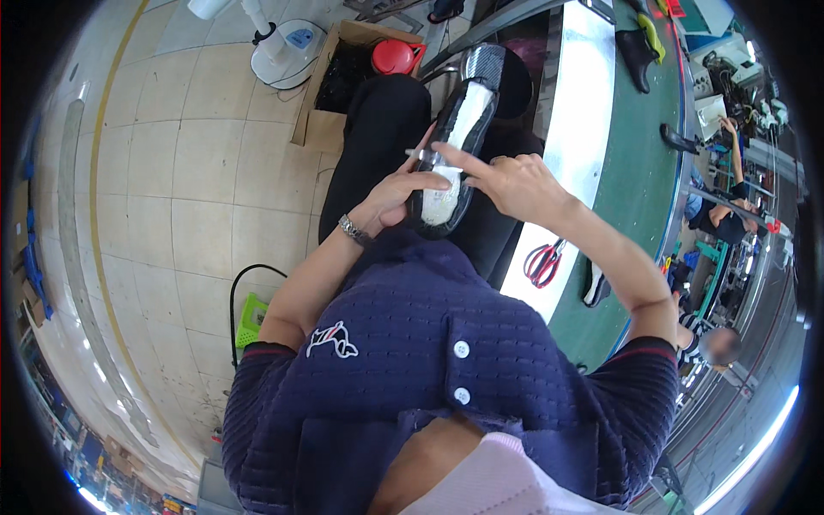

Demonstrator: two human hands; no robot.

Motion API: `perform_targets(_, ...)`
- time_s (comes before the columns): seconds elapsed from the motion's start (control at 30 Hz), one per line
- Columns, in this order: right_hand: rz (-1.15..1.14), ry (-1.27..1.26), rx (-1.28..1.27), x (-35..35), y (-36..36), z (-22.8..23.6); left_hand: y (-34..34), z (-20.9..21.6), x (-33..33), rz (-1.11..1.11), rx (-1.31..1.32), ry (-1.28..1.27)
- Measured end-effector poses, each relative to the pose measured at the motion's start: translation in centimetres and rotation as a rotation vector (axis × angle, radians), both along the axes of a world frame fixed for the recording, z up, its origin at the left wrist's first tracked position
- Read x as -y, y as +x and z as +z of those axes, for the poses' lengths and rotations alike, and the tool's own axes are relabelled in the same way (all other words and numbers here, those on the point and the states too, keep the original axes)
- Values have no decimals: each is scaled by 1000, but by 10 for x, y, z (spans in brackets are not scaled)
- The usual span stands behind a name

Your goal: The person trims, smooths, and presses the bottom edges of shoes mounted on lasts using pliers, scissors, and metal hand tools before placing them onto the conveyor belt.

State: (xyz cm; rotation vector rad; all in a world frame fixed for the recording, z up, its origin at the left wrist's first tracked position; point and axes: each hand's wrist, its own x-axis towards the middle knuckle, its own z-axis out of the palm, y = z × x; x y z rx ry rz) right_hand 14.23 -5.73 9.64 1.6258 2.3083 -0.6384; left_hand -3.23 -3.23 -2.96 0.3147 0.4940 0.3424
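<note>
A black shoe upper (454, 191) lies sole side up across my lap, its bottom pale white with black edges. It rests against a metal and dark patterned support (483, 65) at its far end. My left hand (396, 190) grips the shoe from the left, thumb on the white bottom and a wristwatch on the wrist. From the right, my right hand (519, 184) reaches over it, index finger stretched out and the other fingers bent. A small silvery piece (427, 156) lies by that fingertip; its kind and whether a hand holds it cannot be made out.
At right, red-handled snips (543, 264) lie on a white ledge (571, 129) beside a green work surface (633, 163) with dark shoes (637, 58). A cardboard box (313, 129) with a red round lid (393, 57) stands ahead left, near a white-based stand (287, 64). Other people work far right.
</note>
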Motion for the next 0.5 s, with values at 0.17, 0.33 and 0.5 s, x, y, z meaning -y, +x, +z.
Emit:
perform_targets(0.17,-99,267,-278,3,-5,11,-4,5,-9,-58,6,-84)
perform_targets(0.33,-36,106,-103,-1,10,-10,-1,-6,-10,-42,36,-75)
perform_targets(0.5,-116,199,-226,7,-4,3,-3,-4,-12,-50,-9,-112)
